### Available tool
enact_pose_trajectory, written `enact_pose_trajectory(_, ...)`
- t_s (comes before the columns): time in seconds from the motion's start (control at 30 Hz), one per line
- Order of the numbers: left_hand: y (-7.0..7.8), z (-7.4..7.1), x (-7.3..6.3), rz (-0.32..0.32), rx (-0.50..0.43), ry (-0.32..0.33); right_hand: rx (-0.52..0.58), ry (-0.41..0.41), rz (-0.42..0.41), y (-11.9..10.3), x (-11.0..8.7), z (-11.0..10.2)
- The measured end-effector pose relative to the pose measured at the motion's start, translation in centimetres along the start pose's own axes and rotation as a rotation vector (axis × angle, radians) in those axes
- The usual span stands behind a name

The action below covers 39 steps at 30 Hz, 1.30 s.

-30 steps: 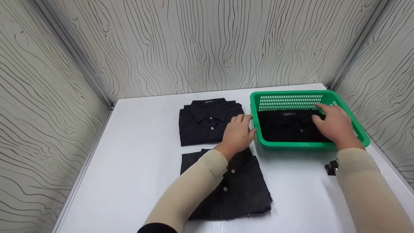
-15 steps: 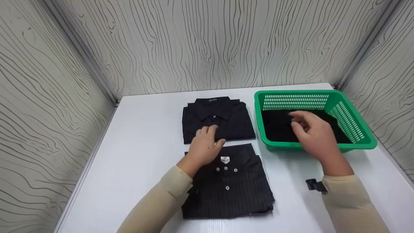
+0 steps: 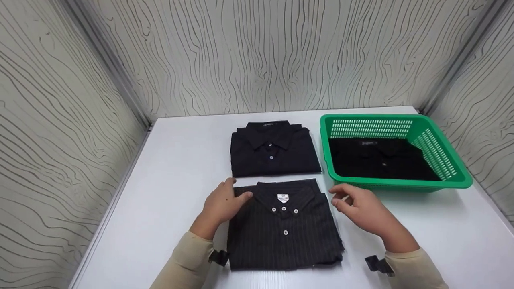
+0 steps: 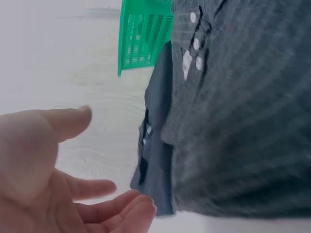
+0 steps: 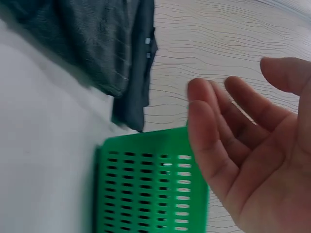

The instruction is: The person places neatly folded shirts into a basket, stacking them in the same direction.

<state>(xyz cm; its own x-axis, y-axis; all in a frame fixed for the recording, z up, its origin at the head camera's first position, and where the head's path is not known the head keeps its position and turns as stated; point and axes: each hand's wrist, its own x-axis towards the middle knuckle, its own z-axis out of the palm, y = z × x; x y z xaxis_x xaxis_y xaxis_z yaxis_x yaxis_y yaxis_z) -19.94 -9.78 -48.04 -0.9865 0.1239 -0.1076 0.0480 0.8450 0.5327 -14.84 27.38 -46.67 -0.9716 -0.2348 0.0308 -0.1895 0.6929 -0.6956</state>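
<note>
A folded dark striped shirt (image 3: 286,245) with a white collar label lies at the front middle of the table. My left hand (image 3: 223,202) is at its upper left corner, thumb over the shirt's edge in the head view; the left wrist view has the fingers loosely spread with nothing in them. Off the shirt's upper right corner is my right hand (image 3: 359,206), its fingers relaxed and bent, holding nothing. Behind the striped shirt lies a folded navy shirt (image 3: 277,160). A folded black shirt (image 3: 389,160) rests inside the green basket (image 3: 397,182).
The basket stands at the back right of the white table (image 3: 176,160), close to the navy shirt's right side. Wood-grain panels (image 3: 257,56) enclose the table at the back and both sides. Small black wrist devices (image 3: 377,265) hang at the sleeve cuffs.
My right hand has come out of the basket, leaving the black shirt flat inside, and moved toward the striped shirt. My left hand has moved left and nearer from the basket's side.
</note>
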Motion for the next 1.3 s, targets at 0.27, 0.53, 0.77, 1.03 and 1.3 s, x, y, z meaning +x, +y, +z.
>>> enact_pose_trajectory(0.27, -2.5, 0.6, -0.4, -0.038, -0.030, -0.086, -0.021, -0.069, 0.154, 2.0, 0.3, 1.7)
enact_pose_trajectory(0.53, -3.1, 1.6, -1.1, -0.094, 0.030, -0.134, 0.068, -0.184, 0.324, 3.0, 0.2, 3.6)
enact_pose_trajectory(0.77, -2.6, 2.7, -1.5, -0.086, 0.090, -0.170, -0.109, -0.193, 0.307, 2.3, 1.1, 4.9)
enact_pose_trajectory(1.03, -2.1, 3.3, -1.4, -0.042, 0.175, -0.167, -0.294, -0.231, 0.258, 1.1, 2.2, 5.5)
enact_pose_trajectory(1.3, -1.9, 3.4, -1.2, -0.034, 0.183, -0.225, -0.236, -0.271, 0.288, 0.6, 2.7, 6.0)
